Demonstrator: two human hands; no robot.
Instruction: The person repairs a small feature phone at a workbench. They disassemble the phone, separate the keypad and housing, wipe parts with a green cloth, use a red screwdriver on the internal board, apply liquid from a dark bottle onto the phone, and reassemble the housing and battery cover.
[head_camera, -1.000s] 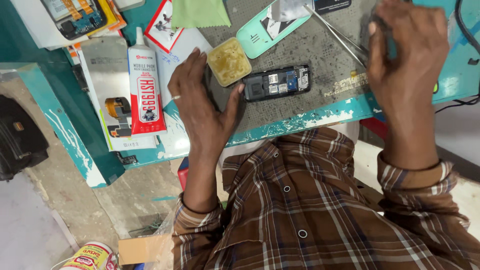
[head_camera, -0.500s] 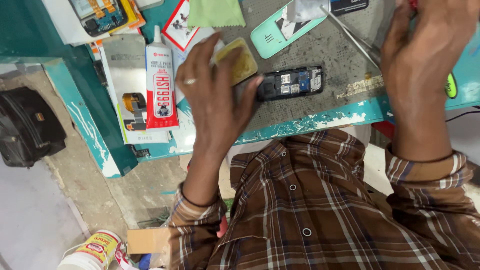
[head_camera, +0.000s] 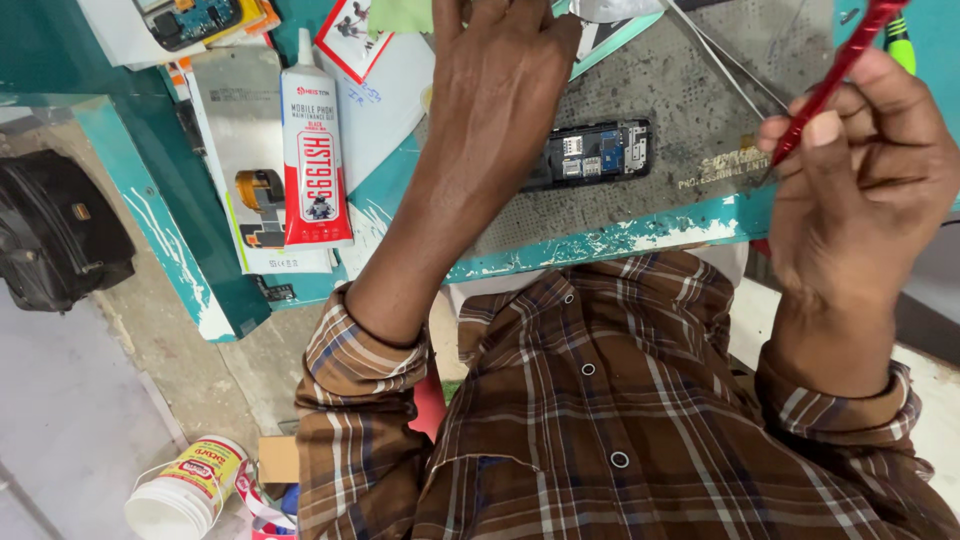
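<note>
Plainly, the left hand (head_camera: 500, 90) reaches far over the counter (head_camera: 600, 240), fingers hidden, so I cannot tell its grip; earlier it covered a yellow pad. Right of it lies the opened phone (head_camera: 595, 152): light, stiff, fragile inside, best held by its edges. The right hand (head_camera: 860, 170), now nearer, pinches a red tool (head_camera: 835, 75).

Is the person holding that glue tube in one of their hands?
No. The glue tube lies on the bench apart from both hands; the right hand grips a red tool instead.
</note>
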